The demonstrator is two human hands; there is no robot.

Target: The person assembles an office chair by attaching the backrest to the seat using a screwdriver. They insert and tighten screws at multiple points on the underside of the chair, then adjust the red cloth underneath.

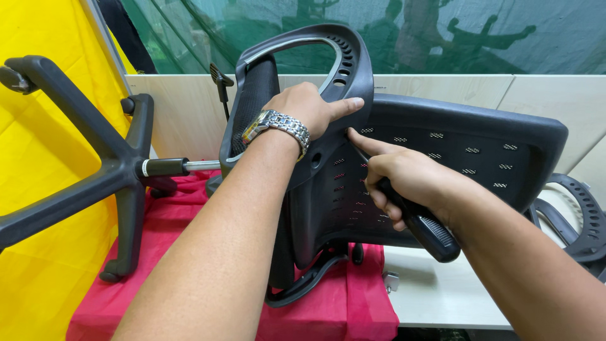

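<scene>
A matt black moulded plastic office chair armrest (344,60) with a smooth, slotted loop. A matt black plastic chair seat underside (467,148), finely grained, pierced with small vents. A polished silver metal link wristwatch (278,123), glossy. A black ribbed rubbery screwdriver handle (432,233). A soft, creased red cloth (170,233) over a smooth pale laminate tabletop (442,290). A shiny metal gas-lift rod (202,165) in a matt black plastic five-arm chair base (120,170).

Bright, even light falls from above; soft shadows lie beneath the chair seat (454,158), focus stays sharp, and frame edges bend slightly.
</scene>
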